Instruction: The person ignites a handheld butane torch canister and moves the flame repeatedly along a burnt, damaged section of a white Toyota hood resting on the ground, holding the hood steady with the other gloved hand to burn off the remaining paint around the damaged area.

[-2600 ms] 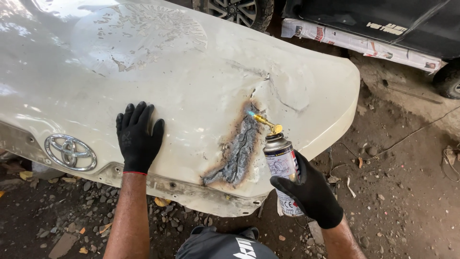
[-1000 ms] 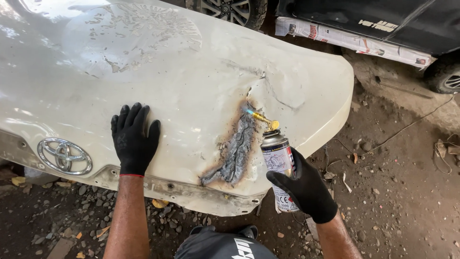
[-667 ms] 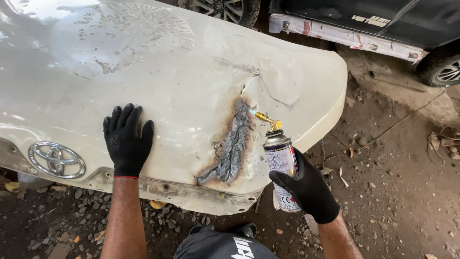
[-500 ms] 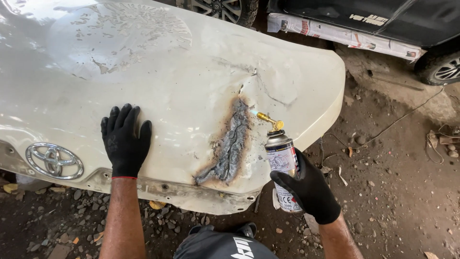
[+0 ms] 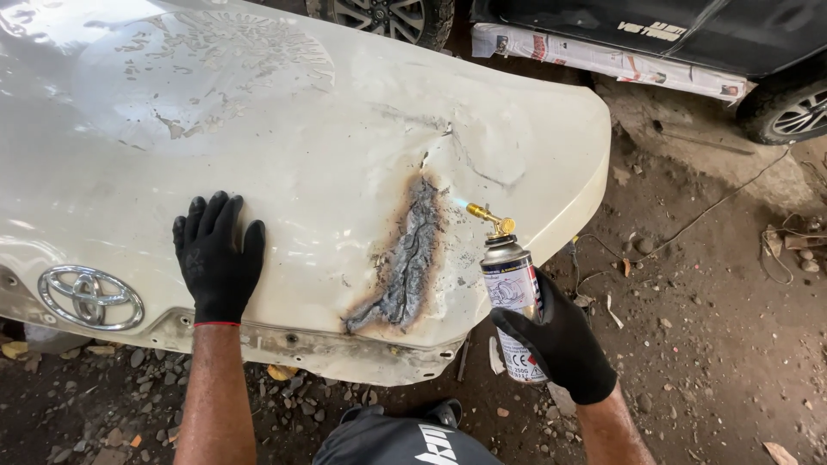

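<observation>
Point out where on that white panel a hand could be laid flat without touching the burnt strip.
Bare paint lies between the left hand and the burnt strip, and across the broad upper part of the white panel above that hand. It is tight right of the strip, where the torch can in the right hand points at the creased corner.

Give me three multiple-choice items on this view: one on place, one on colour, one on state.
1. Where does the left hand rest?
A. flat on the cream car panel
B. on the ground
C. on the can

2. What colour are the gloves?
A. white
B. black
C. yellow

3. What is the state of the burnt patch on the panel?
A. freshly painted
B. covered with tape
C. charred grey and cracked

Answers: 1 A, its palm lies spread on the panel beside the emblem. 2 B, both hands are black-gloved. 3 C, the right hand points the gas torch can towards it.
</observation>
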